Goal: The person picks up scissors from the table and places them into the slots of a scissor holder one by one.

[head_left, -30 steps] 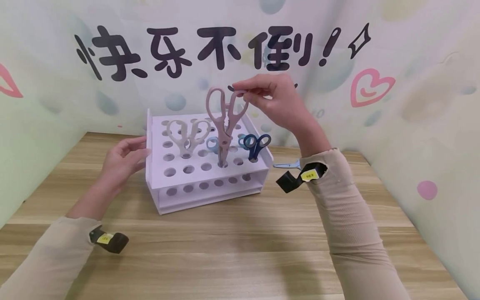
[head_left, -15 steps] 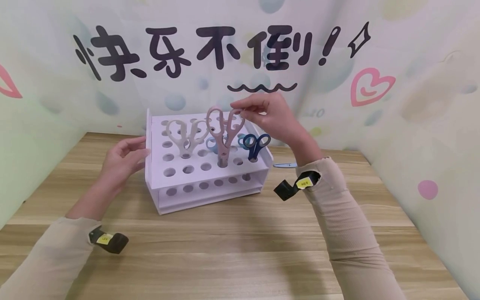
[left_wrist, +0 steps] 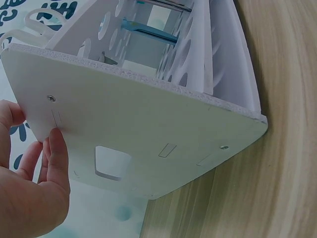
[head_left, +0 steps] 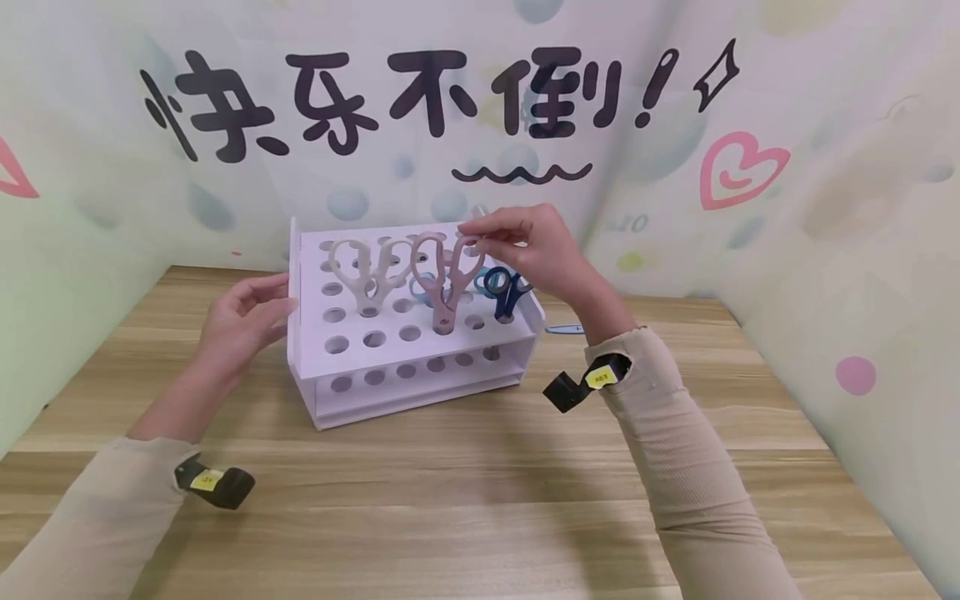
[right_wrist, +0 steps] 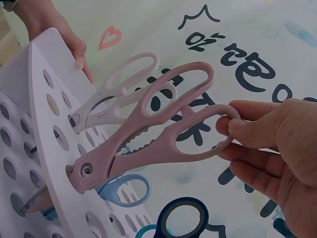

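In the head view, my right hand [head_left: 536,250] pinches one handle loop of the pink scissors [head_left: 446,300] between thumb and fingers. These scissors stand handles up in a front-row hole of the white rack [head_left: 352,354]. In the right wrist view, their blades pass through the upper panel and the tip shows at a hole of the lower one. My left hand [head_left: 243,321] rests its fingertips against the rack's left side panel [left_wrist: 129,119]. White scissors [head_left: 369,279], dark blue scissors [head_left: 504,292] and light blue scissors [right_wrist: 131,190] also stand in the rack.
A light blue blade-like piece [head_left: 564,329] lies on the wooden table [head_left: 420,500] to the rack's right, partly hidden by my right arm. A printed cloth [head_left: 645,192] hangs behind the rack. Teal handles [head_left: 486,282] show behind the dark blue scissors.
My right hand has moved down with the pink scissors, whose blades have sunk into the hole up to near the pivot. My left hand has stayed at the rack's side.
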